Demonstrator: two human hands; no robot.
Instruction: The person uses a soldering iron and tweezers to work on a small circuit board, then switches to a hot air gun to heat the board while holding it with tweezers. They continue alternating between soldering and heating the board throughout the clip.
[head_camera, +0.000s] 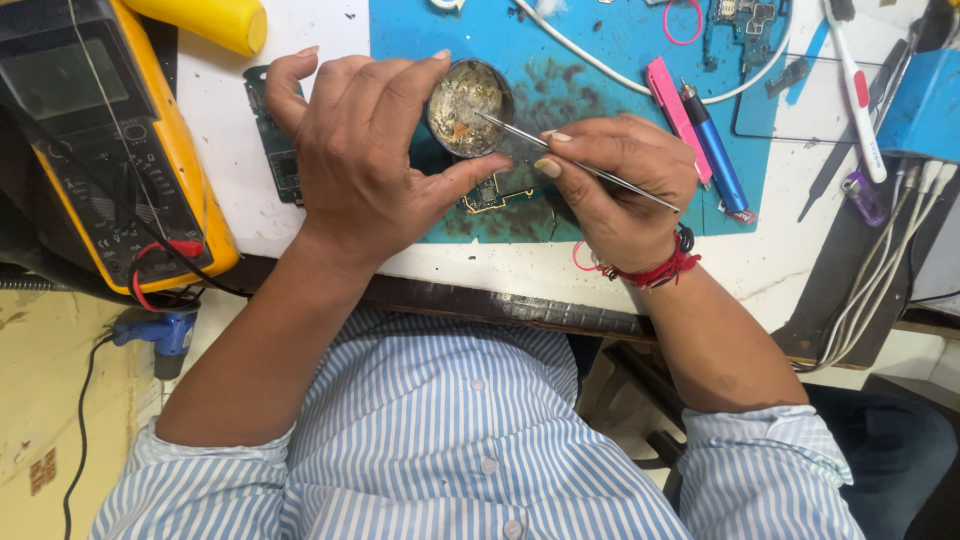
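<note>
**Inspector:** Report from the left edge.

**Assistant:** A yellow multimeter lies at the far left of the tabletop, its black and red leads trailing off the front edge. A green circuit board lies just beside it, partly under the left hand.

**Inspector:** State of that hand?

**Assistant:** Closed around a small round tin, thumb and fingers gripping its rim. The tin is held tilted just above the blue work mat; its contents look like a dull, pasty residue.

**Inspector:** The right hand?

**Assistant:** The right hand pinches metal tweezers, tips resting inside the tin. A small circuit board lies on the mat between both hands.

**Inspector:** Further right?

**Assistant:** A pink tool and blue pen-shaped tool lie side by side; white cables hang off the right edge.
</note>
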